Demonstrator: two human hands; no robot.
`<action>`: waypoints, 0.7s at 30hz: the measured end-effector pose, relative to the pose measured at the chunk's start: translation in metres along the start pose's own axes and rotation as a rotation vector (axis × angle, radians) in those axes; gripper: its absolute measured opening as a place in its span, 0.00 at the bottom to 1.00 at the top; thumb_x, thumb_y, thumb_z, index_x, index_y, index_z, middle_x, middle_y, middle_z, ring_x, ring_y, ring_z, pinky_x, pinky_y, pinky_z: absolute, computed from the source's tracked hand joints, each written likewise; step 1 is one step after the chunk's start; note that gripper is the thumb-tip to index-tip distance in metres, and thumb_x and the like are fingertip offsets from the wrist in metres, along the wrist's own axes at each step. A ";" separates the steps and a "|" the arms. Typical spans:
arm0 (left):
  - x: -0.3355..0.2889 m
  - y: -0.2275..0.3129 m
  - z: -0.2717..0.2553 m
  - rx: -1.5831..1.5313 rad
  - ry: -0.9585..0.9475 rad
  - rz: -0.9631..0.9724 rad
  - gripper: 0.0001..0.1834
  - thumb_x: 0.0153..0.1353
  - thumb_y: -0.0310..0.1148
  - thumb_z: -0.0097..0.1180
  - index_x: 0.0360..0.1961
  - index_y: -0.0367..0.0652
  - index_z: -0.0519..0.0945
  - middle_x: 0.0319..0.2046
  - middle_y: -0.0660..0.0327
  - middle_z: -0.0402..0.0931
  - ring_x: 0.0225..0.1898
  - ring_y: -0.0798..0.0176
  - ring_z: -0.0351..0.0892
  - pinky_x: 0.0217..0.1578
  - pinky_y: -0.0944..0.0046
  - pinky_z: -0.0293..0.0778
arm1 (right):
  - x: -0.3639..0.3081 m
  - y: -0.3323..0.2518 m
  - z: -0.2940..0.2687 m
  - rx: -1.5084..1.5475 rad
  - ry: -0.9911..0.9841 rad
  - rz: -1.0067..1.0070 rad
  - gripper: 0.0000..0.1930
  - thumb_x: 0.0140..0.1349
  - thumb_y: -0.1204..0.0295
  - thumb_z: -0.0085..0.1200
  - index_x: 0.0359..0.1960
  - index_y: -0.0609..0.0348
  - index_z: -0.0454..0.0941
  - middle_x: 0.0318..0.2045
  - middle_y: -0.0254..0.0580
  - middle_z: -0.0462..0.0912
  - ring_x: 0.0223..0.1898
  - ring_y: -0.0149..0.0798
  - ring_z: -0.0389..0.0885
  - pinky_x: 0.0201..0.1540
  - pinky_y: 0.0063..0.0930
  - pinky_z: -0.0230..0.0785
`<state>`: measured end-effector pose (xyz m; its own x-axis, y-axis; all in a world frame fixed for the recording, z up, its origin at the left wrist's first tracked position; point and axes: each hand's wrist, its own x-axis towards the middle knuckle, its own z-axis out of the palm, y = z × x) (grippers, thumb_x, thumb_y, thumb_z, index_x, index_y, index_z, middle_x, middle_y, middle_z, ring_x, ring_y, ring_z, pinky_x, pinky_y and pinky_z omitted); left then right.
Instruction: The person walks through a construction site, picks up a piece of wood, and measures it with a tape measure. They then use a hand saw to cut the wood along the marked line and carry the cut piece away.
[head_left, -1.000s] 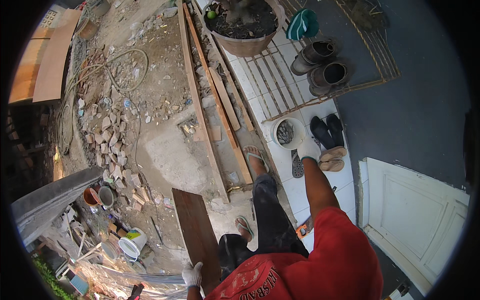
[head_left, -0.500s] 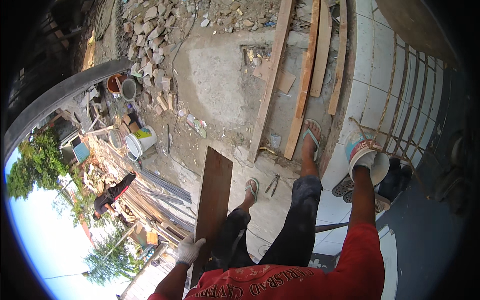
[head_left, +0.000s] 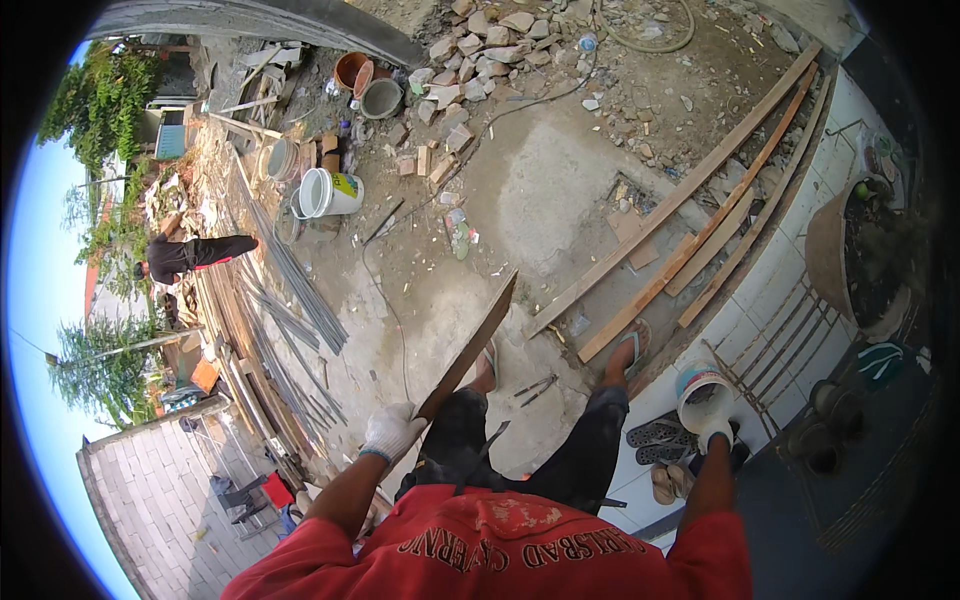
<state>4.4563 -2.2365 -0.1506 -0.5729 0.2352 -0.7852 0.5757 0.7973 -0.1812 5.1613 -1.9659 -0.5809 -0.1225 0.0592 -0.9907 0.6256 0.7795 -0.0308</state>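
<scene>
My left hand (head_left: 390, 432), in a whitish work glove, is closed around the near end of a long, flat brown wooden board (head_left: 480, 335). The board points forward and is turned nearly edge-on. My right hand (head_left: 713, 428), also gloved, is at the near rim of a white bucket (head_left: 700, 383) with a coloured label. Its fingers are hidden at the bucket's mouth, so I cannot tell whether they grip it. The bucket is by the tiled ledge, beside a rusty bar grid (head_left: 775, 345).
Long timber planks (head_left: 690, 190) lie ahead on the right. Pliers-like tools (head_left: 535, 390) rest between my feet. Sandals (head_left: 660, 440) sit near the bucket. Rubble (head_left: 490, 50), a white pail (head_left: 330, 192) and metal rods (head_left: 290, 290) are farther off. Another person (head_left: 190, 255) bends at the far left.
My view has turned toward the right. The board has swung from showing its broad face to nearly edge-on. My right hand, earlier reaching inside the bucket, now shows more at its rim.
</scene>
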 end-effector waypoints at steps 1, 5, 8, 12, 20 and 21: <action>-0.012 -0.010 -0.009 0.035 0.004 0.014 0.22 0.68 0.54 0.63 0.43 0.44 0.86 0.42 0.44 0.88 0.48 0.38 0.88 0.50 0.39 0.80 | -0.035 -0.024 -0.030 0.166 -0.066 0.053 0.24 0.79 0.57 0.44 0.68 0.50 0.83 0.65 0.48 0.86 0.66 0.53 0.83 0.70 0.48 0.73; -0.005 -0.090 0.007 0.049 0.063 0.158 0.19 0.69 0.52 0.63 0.43 0.46 0.87 0.39 0.47 0.89 0.45 0.40 0.90 0.47 0.40 0.81 | -0.153 -0.095 -0.118 0.648 0.424 0.352 0.18 0.73 0.64 0.53 0.59 0.52 0.89 0.57 0.52 0.90 0.57 0.58 0.88 0.60 0.48 0.80; 0.006 -0.155 0.036 0.076 0.139 0.214 0.18 0.69 0.49 0.64 0.48 0.49 0.90 0.37 0.50 0.90 0.44 0.43 0.91 0.46 0.42 0.82 | -0.213 -0.194 -0.226 0.908 0.892 0.278 0.19 0.71 0.59 0.53 0.55 0.52 0.89 0.53 0.54 0.91 0.56 0.58 0.88 0.62 0.48 0.78; 0.053 -0.205 -0.001 -0.023 0.327 0.295 0.14 0.67 0.46 0.65 0.43 0.51 0.93 0.33 0.52 0.90 0.41 0.45 0.92 0.41 0.42 0.79 | -0.330 -0.383 -0.402 0.494 1.139 -0.083 0.32 0.62 0.54 0.72 0.63 0.60 0.83 0.55 0.57 0.88 0.58 0.57 0.86 0.62 0.50 0.77; 0.005 -0.304 -0.120 -0.078 0.590 0.574 0.06 0.62 0.38 0.64 0.34 0.53 0.91 0.33 0.56 0.90 0.42 0.49 0.91 0.46 0.45 0.77 | -0.451 -0.699 -0.555 -0.388 0.999 -0.565 0.35 0.55 0.41 0.73 0.58 0.48 0.86 0.52 0.44 0.89 0.59 0.50 0.86 0.63 0.52 0.76; -0.002 -0.322 -0.131 -0.071 0.597 0.569 0.07 0.63 0.39 0.65 0.35 0.54 0.92 0.33 0.57 0.90 0.42 0.51 0.91 0.48 0.46 0.77 | -0.464 -0.722 -0.566 -0.381 0.886 -0.494 0.32 0.57 0.41 0.71 0.57 0.47 0.87 0.50 0.44 0.89 0.57 0.50 0.87 0.61 0.51 0.77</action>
<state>4.1958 -2.4211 -0.0132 -0.4298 0.8532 -0.2955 0.8447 0.4956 0.2022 4.3304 -2.2028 -0.0243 -0.9039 -0.0045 -0.4277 0.0924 0.9743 -0.2053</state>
